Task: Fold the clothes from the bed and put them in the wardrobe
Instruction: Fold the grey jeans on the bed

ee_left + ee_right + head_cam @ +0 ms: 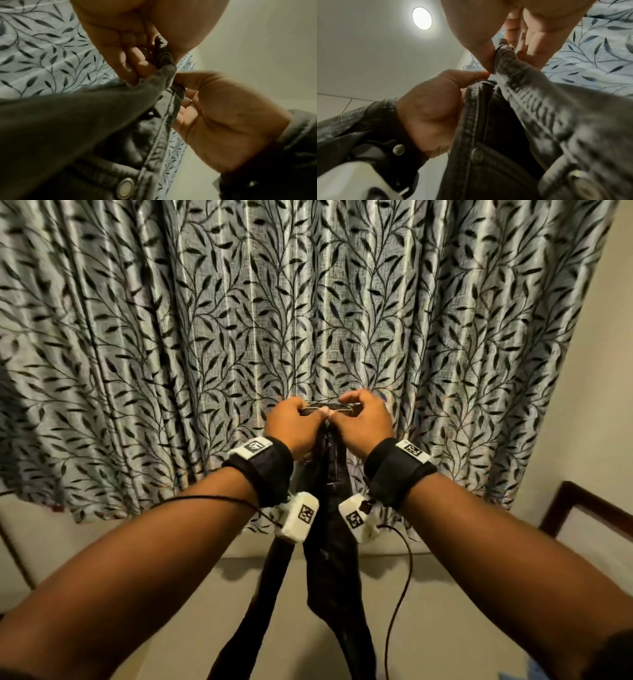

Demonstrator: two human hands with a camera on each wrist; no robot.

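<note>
— Nearest the head camera are two bare forearms, each with a black wrist strap carrying white tagged blocks. What does the left hand (294,424) hold?

— Its fingers (135,63) are curled around the top edge of a pair of dark jeans (330,546), thumb on one side of the waistband and fingertips on the other. A metal button (125,188) on the waistband shows in the left wrist view.

— And the right hand (364,422)?

— Just beside the left, thumbs nearly touching. Its fingers (532,44) pinch the same waistband a little further along, so both hands grip the cloth at its upper edge.

— Where do the jeans lie?

— They hang straight down from the two hands, between the wrists, the legs trailing toward the bottom of the head view in front of a pale bed (462,611).

— Behind them?

— A leaf-patterned curtain (171,320) fills the background; at the far right, a dark wooden frame (582,505) against the wall. A round ceiling light (421,18) shows in the right wrist view.
</note>
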